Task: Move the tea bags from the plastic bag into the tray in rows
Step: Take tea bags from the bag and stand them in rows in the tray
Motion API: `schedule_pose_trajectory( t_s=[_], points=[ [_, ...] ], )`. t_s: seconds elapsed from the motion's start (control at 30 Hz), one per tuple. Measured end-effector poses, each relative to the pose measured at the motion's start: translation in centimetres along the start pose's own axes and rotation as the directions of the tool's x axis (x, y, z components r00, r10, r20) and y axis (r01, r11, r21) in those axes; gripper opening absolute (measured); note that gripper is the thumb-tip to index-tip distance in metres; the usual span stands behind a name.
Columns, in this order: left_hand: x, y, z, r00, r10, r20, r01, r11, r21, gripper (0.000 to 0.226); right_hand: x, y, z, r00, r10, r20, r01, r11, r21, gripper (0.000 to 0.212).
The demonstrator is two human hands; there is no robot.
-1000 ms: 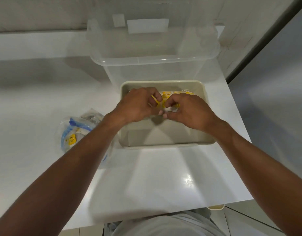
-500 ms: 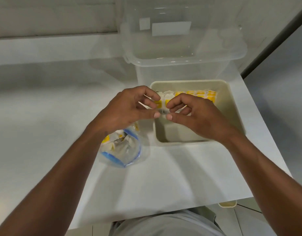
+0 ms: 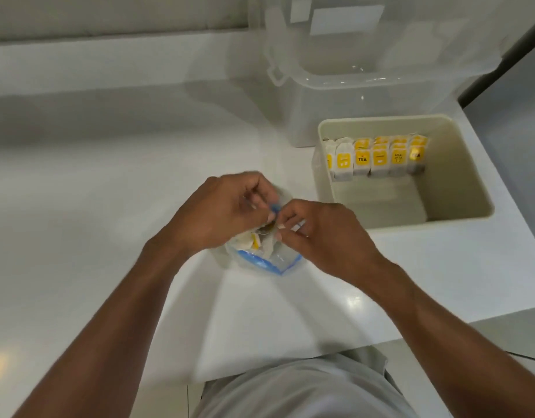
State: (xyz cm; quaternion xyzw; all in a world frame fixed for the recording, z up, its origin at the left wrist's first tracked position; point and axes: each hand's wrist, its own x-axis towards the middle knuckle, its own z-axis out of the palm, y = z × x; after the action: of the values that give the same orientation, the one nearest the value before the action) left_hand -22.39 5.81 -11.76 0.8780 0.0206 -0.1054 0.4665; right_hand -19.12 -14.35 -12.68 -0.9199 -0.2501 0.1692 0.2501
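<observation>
The left hand and right hand meet over the plastic bag, fingers curled, each pinching its blue-edged mouth; the grip is blurred. The bag lies mid-table, nearer the near edge, with some tea bags showing inside. The beige tray sits by the table's right edge, with a row of yellow-labelled tea bags upright along its far wall. A clear container stands behind the tray, towards the far right corner.
</observation>
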Motion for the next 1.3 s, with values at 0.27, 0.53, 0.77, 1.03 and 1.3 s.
schedule_pose_trajectory(
  t_s=[0.27, 0.53, 0.77, 1.03, 1.3],
  points=[
    [0.9, -5.2, 2.6, 0.974, 0.217, -0.073, -0.133, 0.796, 0.590, 0.066, 1.5, -0.4, 2.8, 0.998, -0.002, -0.070, -0.036, 0.844, -0.535, 0.067],
    [2.9, -6.3, 3.5, 0.960, 0.250, -0.124, -0.144, 0.824, 0.548, 0.060, 2.3, -0.2, 3.7, 0.991, 0.014, -0.132, -0.080, 0.855, -0.512, 0.059],
    [2.7, -4.6, 3.1, 0.936, 0.195, -0.294, -0.047, 0.896, 0.442, 0.048, 1.7, 0.6, 3.3, 0.990, -0.023, -0.141, 0.006, 0.992, -0.126, 0.049],
    [2.9, -1.6, 2.1, 0.966, 0.031, -0.257, 0.021, 0.980, 0.196, 0.058, 2.4, -0.1, 2.8, 0.946, 0.063, -0.317, 0.017, 0.969, 0.246, 0.020],
    [4.2, -1.3, 1.8, 0.967, 0.009, -0.255, 0.085, 0.932, 0.352, 0.011, 2.2, 1.2, -1.6, 0.893, 0.207, -0.399, -0.068, 0.940, 0.335, 0.008]
  ],
)
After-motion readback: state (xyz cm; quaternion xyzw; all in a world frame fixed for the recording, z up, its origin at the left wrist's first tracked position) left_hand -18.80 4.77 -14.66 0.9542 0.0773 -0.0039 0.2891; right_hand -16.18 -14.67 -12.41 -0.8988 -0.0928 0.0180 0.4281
